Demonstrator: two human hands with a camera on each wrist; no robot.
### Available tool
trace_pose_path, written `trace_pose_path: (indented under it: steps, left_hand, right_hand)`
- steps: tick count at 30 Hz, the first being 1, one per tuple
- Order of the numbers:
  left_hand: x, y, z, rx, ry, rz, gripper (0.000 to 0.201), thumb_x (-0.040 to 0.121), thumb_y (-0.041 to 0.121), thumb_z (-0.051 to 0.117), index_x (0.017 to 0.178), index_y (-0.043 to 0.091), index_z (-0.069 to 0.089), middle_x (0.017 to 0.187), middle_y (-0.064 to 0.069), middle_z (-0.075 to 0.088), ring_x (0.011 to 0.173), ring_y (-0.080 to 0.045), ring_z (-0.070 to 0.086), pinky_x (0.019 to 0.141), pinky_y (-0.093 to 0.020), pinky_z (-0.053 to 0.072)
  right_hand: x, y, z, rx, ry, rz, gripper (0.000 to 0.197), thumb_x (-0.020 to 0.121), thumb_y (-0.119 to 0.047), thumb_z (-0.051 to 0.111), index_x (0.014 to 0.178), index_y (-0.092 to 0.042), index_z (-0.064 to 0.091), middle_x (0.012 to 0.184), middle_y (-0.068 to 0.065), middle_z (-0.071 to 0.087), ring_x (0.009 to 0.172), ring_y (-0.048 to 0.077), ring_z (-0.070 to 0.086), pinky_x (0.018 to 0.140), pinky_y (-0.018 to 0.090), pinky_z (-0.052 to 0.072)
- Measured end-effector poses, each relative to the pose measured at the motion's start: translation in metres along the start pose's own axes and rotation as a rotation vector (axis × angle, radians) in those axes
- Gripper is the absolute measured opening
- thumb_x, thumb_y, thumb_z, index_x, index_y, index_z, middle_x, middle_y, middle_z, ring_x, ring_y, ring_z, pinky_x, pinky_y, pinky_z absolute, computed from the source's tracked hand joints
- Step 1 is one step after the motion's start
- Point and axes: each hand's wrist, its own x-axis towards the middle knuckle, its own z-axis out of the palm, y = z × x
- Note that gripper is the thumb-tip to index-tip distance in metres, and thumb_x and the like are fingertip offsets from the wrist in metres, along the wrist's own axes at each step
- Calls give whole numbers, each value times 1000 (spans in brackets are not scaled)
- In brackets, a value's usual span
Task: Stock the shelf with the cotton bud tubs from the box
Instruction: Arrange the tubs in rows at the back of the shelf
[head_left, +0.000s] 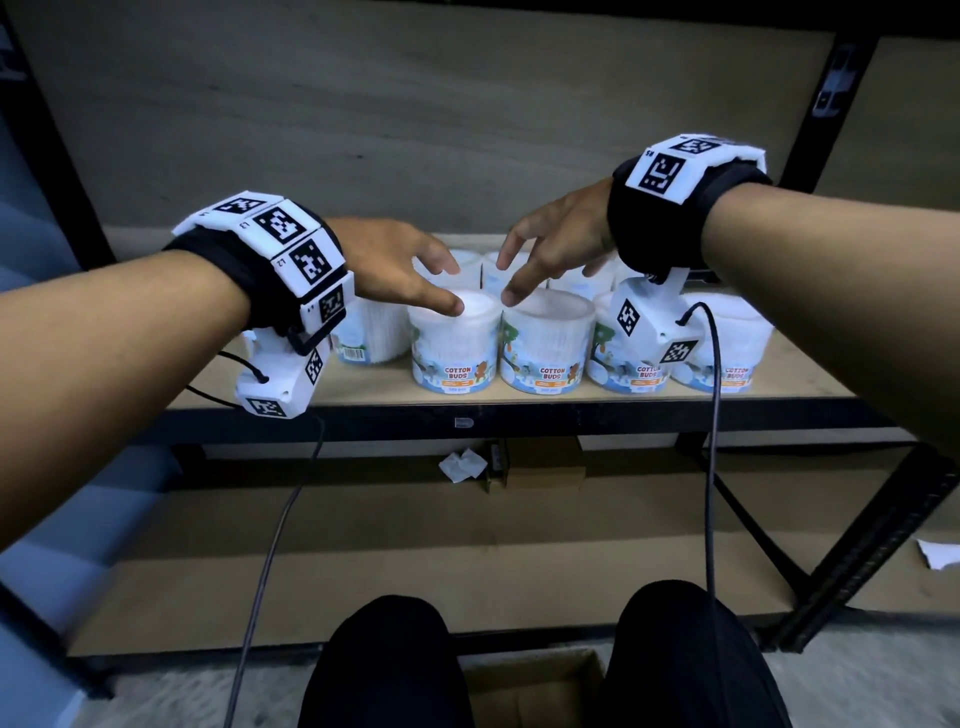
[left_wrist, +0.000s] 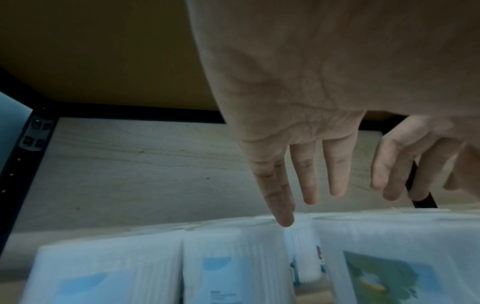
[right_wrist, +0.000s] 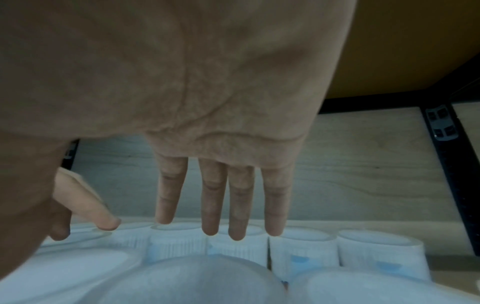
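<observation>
Cotton bud tubs (head_left: 452, 348) stand upright on the shelf (head_left: 519, 402), in a front row near its edge with more behind, labels facing out. Going from the left: one tub (head_left: 371, 338) sits half hidden under the left wrist, set slightly back from the row. Next, the left hand (head_left: 395, 265) hangs palm down with its fingers straight and spread, holding nothing; its thumb tip lies at the lid of the second front tub, though whether it touches I cannot tell. Just right of it, the right hand (head_left: 556, 244) is likewise relaxed and empty, one fingertip over the rim of the neighbouring tub (head_left: 548, 343). Further right, two more front tubs stand partly behind the right wrist camera. Both hands lie above and slightly behind the front row, equally near it. The box (head_left: 530, 691) lies low between the knees, towards the person, so the next tub probably means drawing back and down.
</observation>
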Motion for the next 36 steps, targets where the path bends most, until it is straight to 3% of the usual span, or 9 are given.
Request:
trace_pose_path:
  steps: [3,7,10,17,22,24,27,33,36]
  left_hand:
    - [-8,-12,-6,-9,28,-7,59,84,61,61,137,38,49,106,22,55,106,-5,45,95,-23,30]
    - [-19,-39,-13,28,24,-10,61,83,61,63,138,40,49,136,18,53,106,-5,47,93,-25,31]
    - [-26,-64,-17,69,37,-54,61,83,58,65,139,38,48,140,15,52,107,-9,48,94,-27,34]
    - [-32,-112,-11,93,51,-153,63,84,50,68,141,34,48,143,9,48,128,-15,48,99,-26,34]
    - [-29,-133,-7,88,52,-204,63,80,51,70,138,38,48,141,8,50,122,-17,52,105,-35,39]
    - [-29,-137,-7,92,58,-209,63,80,51,70,138,40,49,141,7,49,123,-18,51,105,-36,39]
    - [-26,-143,-7,101,50,-198,59,79,53,69,134,43,52,140,10,50,123,-16,51,106,-35,39]
    - [-18,-148,-3,50,54,-168,40,81,49,69,120,43,61,122,16,58,103,-11,53,97,-30,42]
    - [-14,-150,0,36,62,-167,44,83,48,69,126,41,58,123,15,54,104,-11,51,92,-27,39]
  right_hand:
    - [5,-16,1,9,7,-35,53,69,-56,80,116,-41,61,112,-10,62,107,15,60,96,39,51]
    - [17,-42,5,20,6,-88,54,71,-55,79,118,-36,61,113,-7,62,105,15,61,93,38,53]
    - [28,-62,10,34,21,-126,54,74,-53,78,121,-32,60,112,-3,62,104,18,63,91,39,55]
    - [47,-108,21,3,75,-174,66,76,-52,77,132,-26,55,91,-10,56,102,22,63,89,42,57]
    - [60,-132,26,-87,80,-221,68,80,-51,74,137,-22,51,121,4,60,112,27,61,95,43,53]
    - [62,-139,27,-112,75,-236,66,82,-50,72,138,-23,50,125,3,57,112,25,60,94,37,53]
    - [66,-146,28,-213,95,-268,65,85,-51,68,141,-25,47,123,-4,50,94,16,50,82,25,43]
    - [77,-156,30,-259,31,-293,65,86,-46,69,143,-24,47,142,-3,46,100,14,48,84,24,43]
    - [82,-154,32,-267,19,-291,58,84,-41,73,136,-25,55,129,-3,54,73,8,52,81,25,45]
